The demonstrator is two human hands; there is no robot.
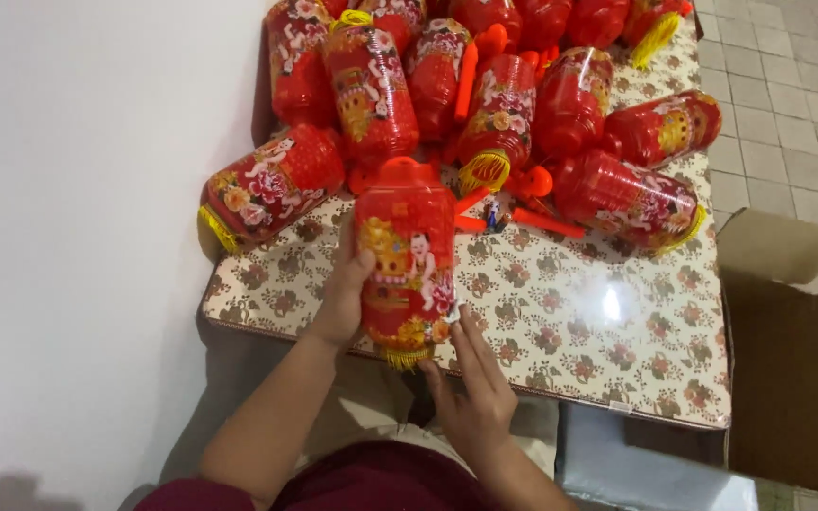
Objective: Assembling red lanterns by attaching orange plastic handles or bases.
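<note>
A red plastic lantern [407, 260] with gold and floral pictures and a yellow tassel at its bottom is held upright over the near edge of the table [579, 322]. My left hand [346, 289] wraps around its left side. My right hand [473, 393] is under its lower right, fingers stretched up and touching the lantern's base near a small white tag.
Several more red lanterns [499, 109] lie piled across the far half of the floral-patterned table, with orange sticks [546, 222] among them. A white wall [78, 237] is on the left. An open brown cardboard box [792, 350] stands on the tiled floor at the right.
</note>
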